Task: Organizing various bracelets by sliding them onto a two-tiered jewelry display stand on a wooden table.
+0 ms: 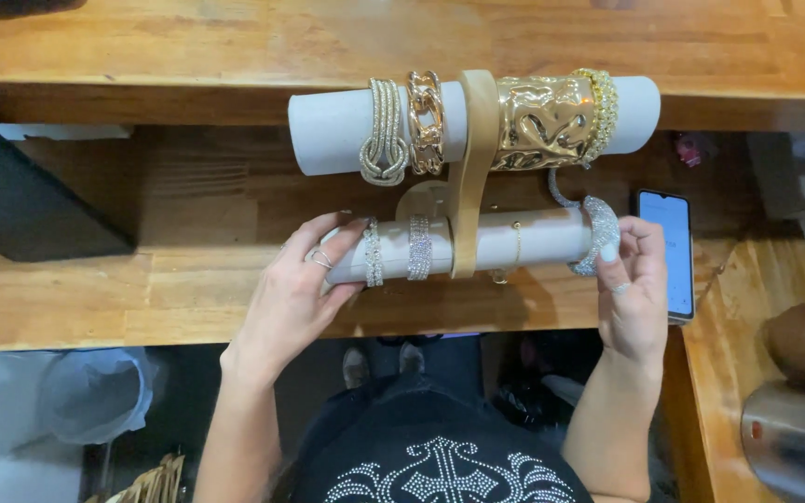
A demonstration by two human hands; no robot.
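Head view, looking down: a two-bar bracelet stand (473, 177) sits on a wooden counter (142, 289), with the left hand (295, 289) cupped around the near bar's left end beside two sparkly bracelets (395, 250), and the right hand (631, 279) pinching a sparkly bangle (598, 233) at that bar's right end. Around them, the far bar carries a knotted bracelet (384, 135), a gold chain bracelet (426, 121) and a wide gold cuff (540, 121), and a phone (665, 261) lies just right of the right hand. The stand's upright hides the middle of both bars, and the metal objects at the right edge are cut off and hard to make out.
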